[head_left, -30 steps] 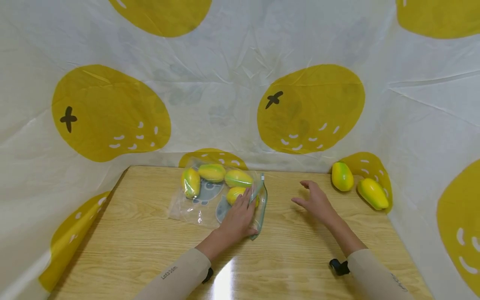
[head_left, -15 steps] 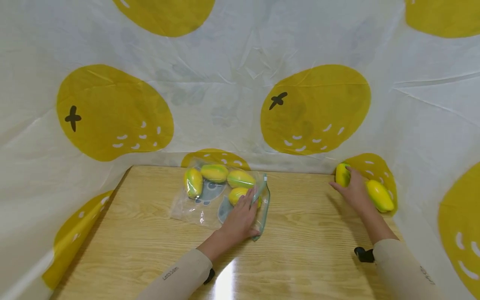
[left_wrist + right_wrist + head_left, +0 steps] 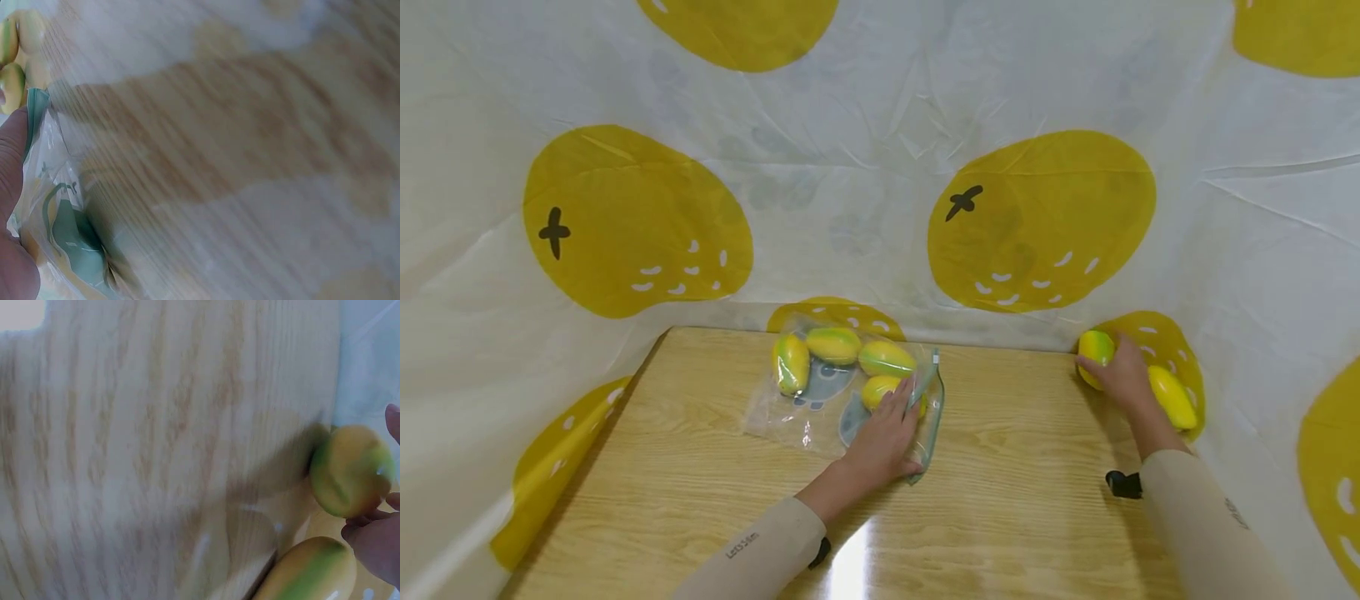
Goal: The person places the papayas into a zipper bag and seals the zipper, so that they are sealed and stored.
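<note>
A clear zip bag [image 3: 775,417] with a pale green zip edge lies on the table, holding several yellow-green mangoes [image 3: 833,345]. On its mouth end rests my left hand [image 3: 880,437], fingers extended over the plastic and thumb by the zip edge. The left wrist view shows the thumb [image 3: 15,269] beside the green zip strip [image 3: 37,109]. At the back right corner my right hand [image 3: 1127,375] grips a loose mango [image 3: 1096,348], with thumb and fingers on either side of it. Another loose mango [image 3: 1172,398] sits just right of that hand.
A white cloth [image 3: 842,200] printed with large yellow fruit hangs behind and along both sides of the wooden table [image 3: 1000,517]. Its right fold borders the loose mangoes. Black wrist cameras [image 3: 1123,485] sit under the sleeves.
My right hand has moved right from mid-table to the back corner and taken hold of the left loose mango, which now sits slightly turned. My left hand has stayed on the bag.
</note>
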Tool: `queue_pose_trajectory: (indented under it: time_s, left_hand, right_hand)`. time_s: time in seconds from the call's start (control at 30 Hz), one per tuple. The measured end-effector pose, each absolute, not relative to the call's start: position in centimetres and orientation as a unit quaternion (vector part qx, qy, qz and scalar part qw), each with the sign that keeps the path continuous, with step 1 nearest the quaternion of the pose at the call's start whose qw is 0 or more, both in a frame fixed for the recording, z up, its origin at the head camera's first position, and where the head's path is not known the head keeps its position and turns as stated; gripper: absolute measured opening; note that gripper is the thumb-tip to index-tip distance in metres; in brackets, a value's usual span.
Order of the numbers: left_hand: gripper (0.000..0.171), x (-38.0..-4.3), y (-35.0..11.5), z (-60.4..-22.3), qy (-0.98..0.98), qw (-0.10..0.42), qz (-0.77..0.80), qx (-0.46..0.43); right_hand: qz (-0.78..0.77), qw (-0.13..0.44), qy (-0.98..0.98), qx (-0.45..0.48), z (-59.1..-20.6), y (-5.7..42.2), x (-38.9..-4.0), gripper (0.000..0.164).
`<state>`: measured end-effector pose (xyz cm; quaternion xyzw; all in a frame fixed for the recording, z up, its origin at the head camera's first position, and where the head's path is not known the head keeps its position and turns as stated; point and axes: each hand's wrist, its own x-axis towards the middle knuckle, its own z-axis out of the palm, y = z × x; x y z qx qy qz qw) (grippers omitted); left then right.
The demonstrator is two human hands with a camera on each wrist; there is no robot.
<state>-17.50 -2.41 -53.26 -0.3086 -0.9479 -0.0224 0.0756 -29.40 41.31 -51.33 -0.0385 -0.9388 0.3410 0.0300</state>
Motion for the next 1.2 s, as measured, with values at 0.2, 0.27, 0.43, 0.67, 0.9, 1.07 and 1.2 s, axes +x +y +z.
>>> queue_pose_trajectory:
  time_s: [0.2,0.27,0.43,0.67,0.9,1.07,1.2]
  left_hand:
    - [0.114,-17.5,-2.3,-53.2,-0.948,0.072,-0.02,-0.309]
    - [0.115,-17.4,-2.4,-53.3,-0.948,0.073,-0.018,-0.309]
    - [0.114,-17.3,-2.4,-53.4,-0.948,0.075,-0.015,-0.309]
    - [0.113,-17.3,-2.5,-53.5,-0.947,0.081,-0.007,-0.311]
    - [0.115,-17.5,-2.6,-53.3,-0.946,0.083,-0.019,-0.311]
    - [0.115,-17.3,-2.6,-53.0,-0.947,0.077,-0.016,-0.311]
    - [0.115,-17.3,-2.5,-53.0,-0.946,0.079,-0.019,-0.314]
  right_hand:
    - [0.336,0.032,-0.941,-0.034,-52.8,41.4,-29.3,0.092]
    - [0.335,0.033,-0.941,-0.034,-53.1,41.2,-29.1,0.091]
    - [0.331,0.054,-0.942,-0.034,-53.4,40.8,-28.7,0.09]
    - [0.347,0.092,-0.933,-0.019,-53.7,40.5,-27.8,0.088]
    - [0.353,0.08,-0.932,-0.011,-52.5,40.1,-26.0,0.09]
    - [0.351,0.088,-0.932,0.015,-51.7,39.4,-24.0,0.085]
    - [0.356,0.103,-0.927,0.053,-51.5,38.8,-22.4,0.079]
